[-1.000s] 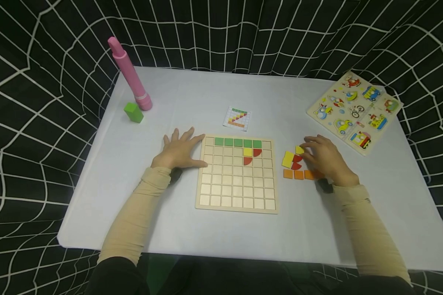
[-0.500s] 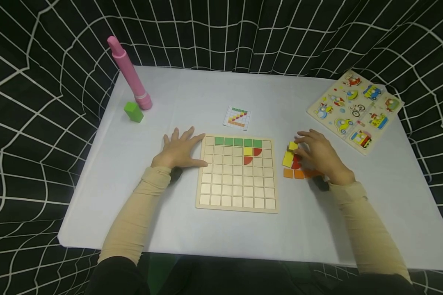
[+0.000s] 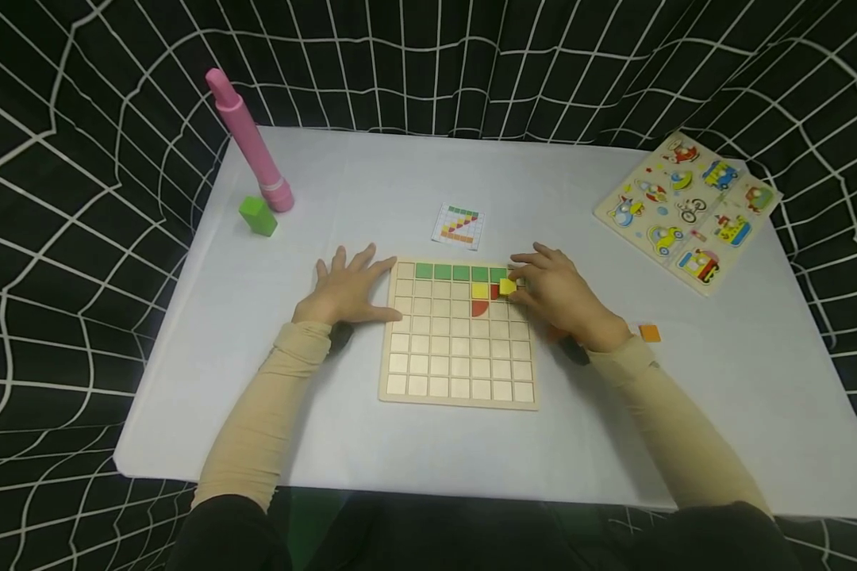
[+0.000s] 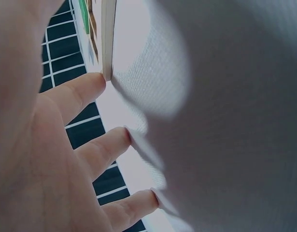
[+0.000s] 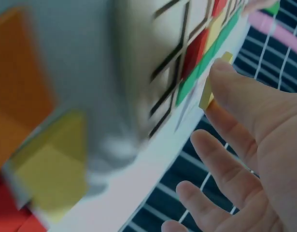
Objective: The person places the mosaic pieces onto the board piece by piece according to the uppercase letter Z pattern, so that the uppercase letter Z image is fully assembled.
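Board (image 3: 439, 367), wooden and gridded, lies on the bench (image 3: 343, 444), an orange tile (image 3: 649, 333) well to its right. The left hand (image 3: 343, 297) has its fingers (image 4: 83, 94) spread apart, touching the board's left edge. The right hand's (image 3: 567, 297) fingers are clamped on a yellow tile (image 3: 508, 288) above the board's far right part. Beyond the board lie a picture card (image 3: 459, 226) and, farther right, a puzzle (image 3: 689, 212).
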